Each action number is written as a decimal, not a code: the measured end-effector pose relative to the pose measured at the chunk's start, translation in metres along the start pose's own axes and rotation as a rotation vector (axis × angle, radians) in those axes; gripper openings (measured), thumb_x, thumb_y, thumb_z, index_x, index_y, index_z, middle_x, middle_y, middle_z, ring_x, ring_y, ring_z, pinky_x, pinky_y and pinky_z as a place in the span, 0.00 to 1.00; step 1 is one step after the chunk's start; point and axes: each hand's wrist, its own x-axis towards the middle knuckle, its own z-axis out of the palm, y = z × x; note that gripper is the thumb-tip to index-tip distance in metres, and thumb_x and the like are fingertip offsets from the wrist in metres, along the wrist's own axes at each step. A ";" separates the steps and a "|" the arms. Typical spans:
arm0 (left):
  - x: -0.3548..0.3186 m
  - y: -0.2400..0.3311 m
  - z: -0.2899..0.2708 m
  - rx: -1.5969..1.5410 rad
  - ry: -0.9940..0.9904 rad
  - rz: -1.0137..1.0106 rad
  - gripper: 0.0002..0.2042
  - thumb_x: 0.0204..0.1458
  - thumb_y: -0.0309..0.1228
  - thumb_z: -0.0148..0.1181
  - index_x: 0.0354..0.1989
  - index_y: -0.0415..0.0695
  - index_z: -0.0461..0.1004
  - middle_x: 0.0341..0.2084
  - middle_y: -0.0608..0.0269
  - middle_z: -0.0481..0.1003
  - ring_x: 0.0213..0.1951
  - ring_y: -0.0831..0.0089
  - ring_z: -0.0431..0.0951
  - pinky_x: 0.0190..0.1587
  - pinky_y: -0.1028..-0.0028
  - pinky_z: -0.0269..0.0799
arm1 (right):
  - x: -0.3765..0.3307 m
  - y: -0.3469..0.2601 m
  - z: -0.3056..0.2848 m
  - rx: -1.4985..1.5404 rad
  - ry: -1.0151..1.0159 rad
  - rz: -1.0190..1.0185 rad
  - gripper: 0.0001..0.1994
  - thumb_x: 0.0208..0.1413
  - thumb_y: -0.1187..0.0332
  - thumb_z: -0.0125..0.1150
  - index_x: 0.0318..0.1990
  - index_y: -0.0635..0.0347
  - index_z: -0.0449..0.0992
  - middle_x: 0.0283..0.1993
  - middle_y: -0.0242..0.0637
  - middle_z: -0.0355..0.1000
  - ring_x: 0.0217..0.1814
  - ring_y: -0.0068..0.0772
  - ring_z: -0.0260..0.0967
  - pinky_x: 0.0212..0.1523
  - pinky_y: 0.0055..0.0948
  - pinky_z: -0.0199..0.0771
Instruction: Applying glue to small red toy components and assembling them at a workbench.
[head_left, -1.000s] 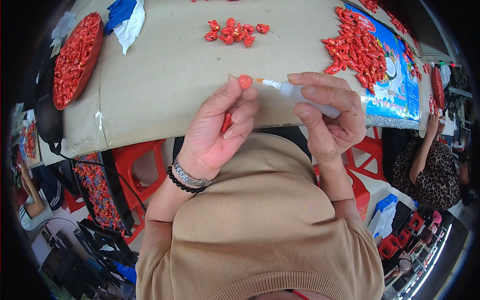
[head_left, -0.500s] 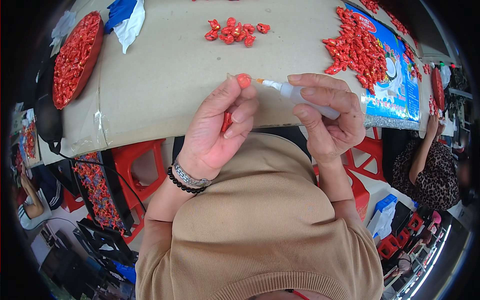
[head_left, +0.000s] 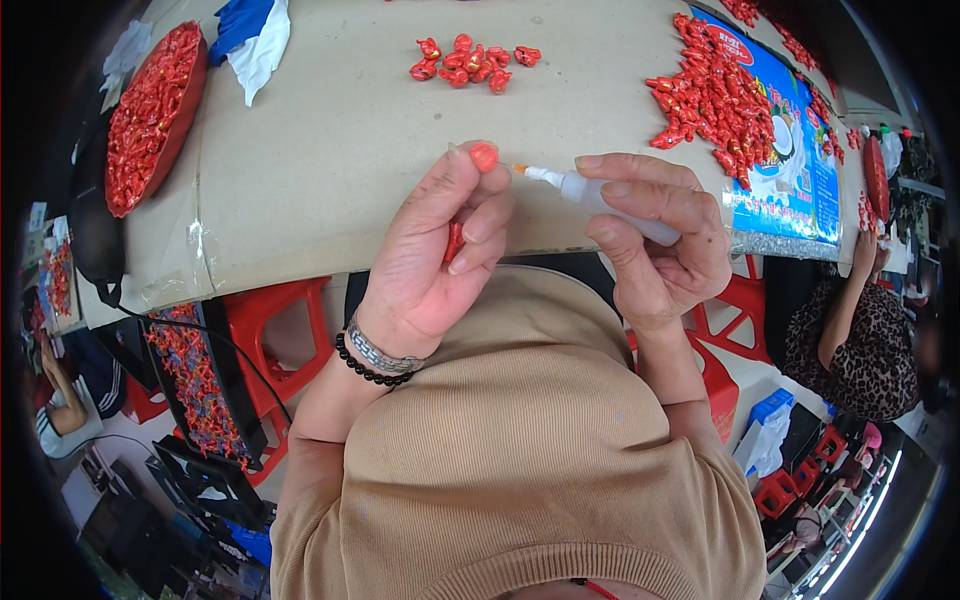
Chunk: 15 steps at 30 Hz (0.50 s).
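Between thumb and forefinger, my left hand (head_left: 440, 220) pinches a small round red piece (head_left: 484, 156). A second red piece (head_left: 455, 241) is tucked under its curled lower fingers. My right hand (head_left: 665, 225) grips a translucent white squeeze bottle (head_left: 625, 208) with a fine nozzle. That nozzle (head_left: 525, 170) points left at the round piece, with a small gap between them. On the table ahead of my hands lies a little cluster of glossy red figures (head_left: 470, 66).
A red tray (head_left: 155, 120) heaped with red pieces stands at the left. Many red figures (head_left: 710, 100) cover a blue printed sheet (head_left: 815, 180) at the right. A blue and white cloth (head_left: 255, 50) lies at the back left. Red stools (head_left: 285, 340) stand below the table; another person (head_left: 850, 340) sits at the right.
The nozzle has drawn slightly away to the right from the round red piece, and the bottle tilts a little more. My left hand has shifted slightly left and up.
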 end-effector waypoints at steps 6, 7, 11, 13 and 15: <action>-0.001 -0.001 0.004 0.073 0.036 0.043 0.10 0.62 0.38 0.50 0.42 0.45 0.70 0.32 0.69 0.73 0.21 0.85 0.61 0.16 0.86 0.54 | 0.000 -0.002 0.000 -0.031 -0.006 0.003 0.12 0.38 0.85 0.63 0.34 0.69 0.75 0.35 0.49 0.77 0.34 0.33 0.76 0.32 0.24 0.75; -0.001 -0.001 0.005 0.089 0.053 0.051 0.11 0.62 0.39 0.50 0.42 0.45 0.70 0.31 0.69 0.72 0.21 0.85 0.61 0.16 0.86 0.54 | 0.000 -0.003 0.000 -0.034 -0.009 0.006 0.12 0.38 0.85 0.63 0.34 0.69 0.75 0.35 0.49 0.77 0.34 0.33 0.76 0.32 0.24 0.75; -0.001 -0.001 0.005 0.127 0.037 0.077 0.11 0.61 0.39 0.50 0.42 0.45 0.69 0.32 0.70 0.72 0.21 0.85 0.61 0.16 0.86 0.53 | 0.001 -0.004 0.001 -0.035 -0.014 0.010 0.12 0.37 0.85 0.63 0.34 0.69 0.75 0.35 0.49 0.77 0.34 0.34 0.76 0.32 0.25 0.75; -0.001 -0.001 0.004 0.133 0.032 0.082 0.11 0.61 0.39 0.50 0.42 0.46 0.69 0.32 0.70 0.72 0.21 0.85 0.61 0.16 0.86 0.53 | -0.001 -0.006 -0.002 -0.059 -0.056 0.034 0.10 0.43 0.79 0.65 0.35 0.67 0.73 0.38 0.50 0.76 0.38 0.36 0.76 0.35 0.26 0.75; -0.001 -0.001 0.004 0.140 0.028 0.087 0.11 0.61 0.39 0.50 0.42 0.46 0.69 0.32 0.69 0.72 0.21 0.85 0.61 0.16 0.86 0.53 | -0.002 -0.007 -0.003 -0.084 -0.097 0.059 0.10 0.49 0.74 0.67 0.37 0.64 0.71 0.41 0.52 0.75 0.41 0.37 0.76 0.38 0.27 0.74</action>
